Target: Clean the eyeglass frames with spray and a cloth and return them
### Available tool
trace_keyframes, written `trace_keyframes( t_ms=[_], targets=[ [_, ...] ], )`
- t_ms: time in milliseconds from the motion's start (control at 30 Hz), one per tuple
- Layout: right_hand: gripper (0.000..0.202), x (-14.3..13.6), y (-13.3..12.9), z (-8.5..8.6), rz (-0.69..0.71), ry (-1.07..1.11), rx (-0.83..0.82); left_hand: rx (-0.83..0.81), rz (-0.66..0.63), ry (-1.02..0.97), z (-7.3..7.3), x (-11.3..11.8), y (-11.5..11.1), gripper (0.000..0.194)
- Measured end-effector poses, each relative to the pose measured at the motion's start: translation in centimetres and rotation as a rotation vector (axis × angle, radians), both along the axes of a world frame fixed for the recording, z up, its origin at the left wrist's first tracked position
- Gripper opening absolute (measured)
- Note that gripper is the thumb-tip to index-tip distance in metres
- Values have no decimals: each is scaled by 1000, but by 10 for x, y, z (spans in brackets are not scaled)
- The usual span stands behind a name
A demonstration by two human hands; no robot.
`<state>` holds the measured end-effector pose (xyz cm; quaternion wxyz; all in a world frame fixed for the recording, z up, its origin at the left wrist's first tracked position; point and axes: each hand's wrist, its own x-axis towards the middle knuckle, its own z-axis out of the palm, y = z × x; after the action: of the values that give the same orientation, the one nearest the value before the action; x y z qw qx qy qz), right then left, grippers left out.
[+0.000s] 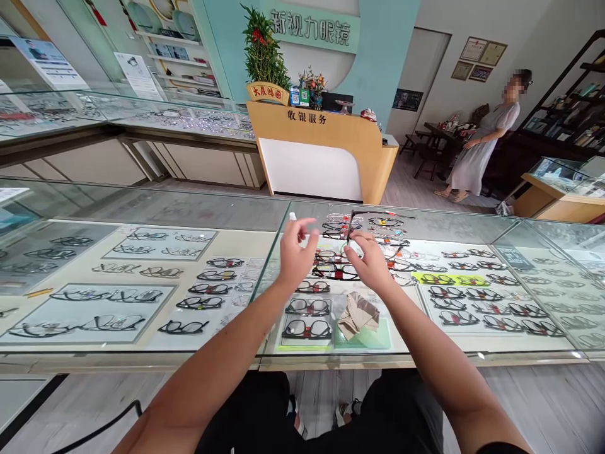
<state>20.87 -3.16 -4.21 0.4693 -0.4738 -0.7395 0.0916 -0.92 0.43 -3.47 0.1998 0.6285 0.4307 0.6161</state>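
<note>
My right hand (366,257) pinches a dark pair of glasses (350,226) by its front, above the glass counter; one temple stretches out to the right. Just left of it, my left hand (299,247) is raised with its fingers apart and curved, holding nothing. Near the left fingertips there is a small white object (292,216), too small to make out. A crumpled beige cloth (358,315) lies on a light green mat (385,337) below my right hand, beside a tray with two pairs of glasses (307,329).
Rows of glasses fill the glass display counter (227,359) on both sides. Behind it stands a wooden cashier desk (321,116) with a plant (265,57). A person (486,139) in a light dress stands at the back right, near a dark table.
</note>
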Motion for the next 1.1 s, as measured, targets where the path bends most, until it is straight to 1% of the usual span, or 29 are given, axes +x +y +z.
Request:
trace_keyframes(
  t_ms=[33,67,100,133,233,300,367,433,567,633,700,767,900,1033,1100],
  targets=[
    [28,2,0,1,-7,3,-2,25,95,-18,-4,-5,9,27],
    [28,3,0,3,-15,5,-5,18,163,-44,-10,-9,18,31],
    [28,4,0,4,-21,7,-7,-15,205,-68,-15,-14,28,36],
    [29,5,0,6,-24,9,-8,-61,216,-86,-21,-18,38,41],
    [29,6,0,10,-19,10,-4,-224,161,-119,-37,-27,60,51],
    [28,6,0,12,-13,3,-1,-313,100,-122,-45,-30,69,55],
    [27,6,1,12,-11,-2,4,-369,50,-117,-51,-30,75,57],
    [28,6,1,12,-16,-6,7,-392,18,-111,-56,-30,78,53],
    [29,6,1,12,-31,-28,-1,-403,-23,-114,-60,-29,82,34],
    [30,6,1,13,-34,-39,-2,-400,-51,-130,-59,-27,81,32],
    [31,6,0,14,-38,-43,2,-388,-94,-160,-53,-25,77,32],
    [32,6,-2,16,-42,-40,5,-379,-152,-194,-44,-21,71,31],
    [32,6,-4,20,-34,-31,2,-393,-285,-244,-23,-13,53,37],
    [34,7,-7,23,-24,-24,-6,-428,-406,-268,-8,-6,35,31],
    [37,7,-9,26,-17,-16,-22,-453,-500,-312,-1,-4,27,30]
  ],
)
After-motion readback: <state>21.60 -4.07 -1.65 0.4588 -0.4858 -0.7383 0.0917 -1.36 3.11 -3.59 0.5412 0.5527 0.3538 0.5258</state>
